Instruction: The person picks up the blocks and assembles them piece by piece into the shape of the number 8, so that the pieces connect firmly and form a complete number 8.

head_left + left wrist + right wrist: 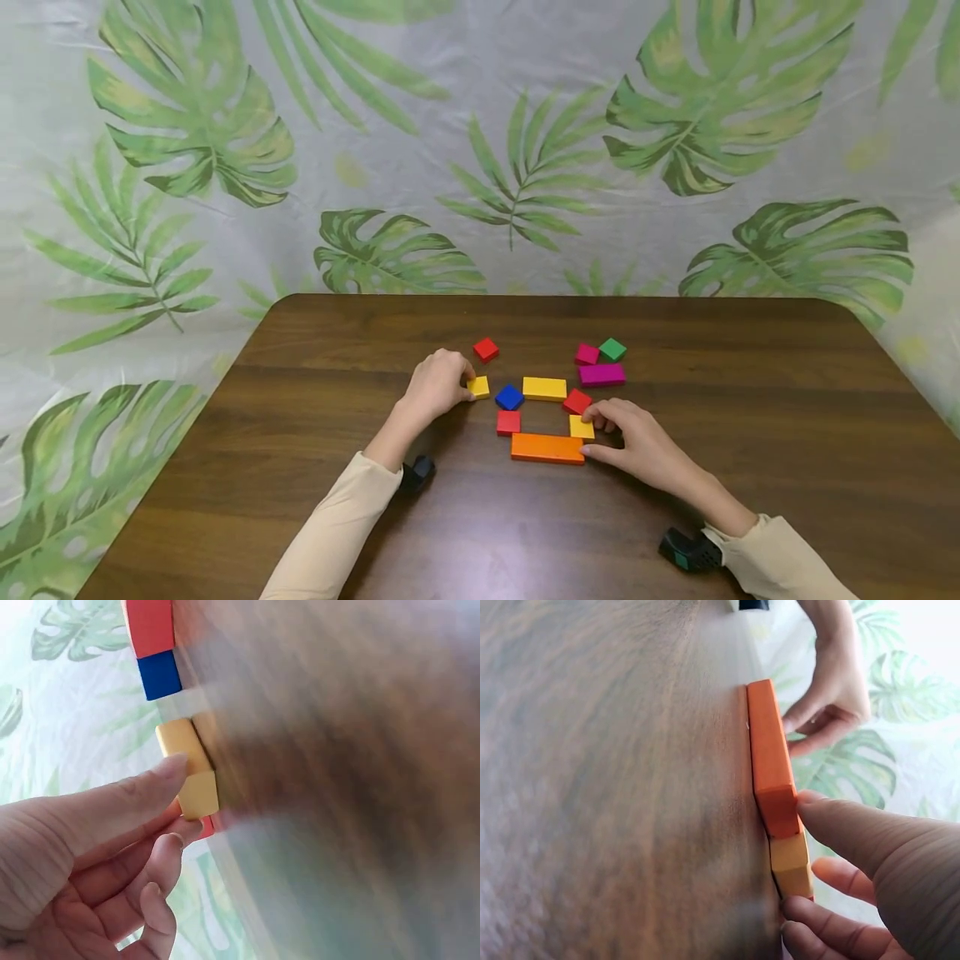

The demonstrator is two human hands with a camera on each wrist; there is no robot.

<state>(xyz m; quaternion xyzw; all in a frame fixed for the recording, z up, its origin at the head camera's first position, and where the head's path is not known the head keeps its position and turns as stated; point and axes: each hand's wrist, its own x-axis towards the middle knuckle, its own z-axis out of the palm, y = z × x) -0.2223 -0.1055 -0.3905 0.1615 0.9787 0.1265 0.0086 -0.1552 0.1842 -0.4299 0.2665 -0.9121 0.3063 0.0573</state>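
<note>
Fingers, left hand point(441, 383): thumb and index clamped on a small yellow block point(478, 387).
Left arm: slants forward and rightward.
Yellow block's place: nearer the far left corner of the table point(270, 450) than the far right.
Fingers, right hand point(637, 442): spread apart, thumb touching the right end of the orange block point(546, 448), index at the second yellow block point(580, 427).
Right arm: slants forward and leftward.

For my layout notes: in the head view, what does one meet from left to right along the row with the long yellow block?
Left hand, small yellow block, blue block, long yellow block, red block, right hand.
</note>
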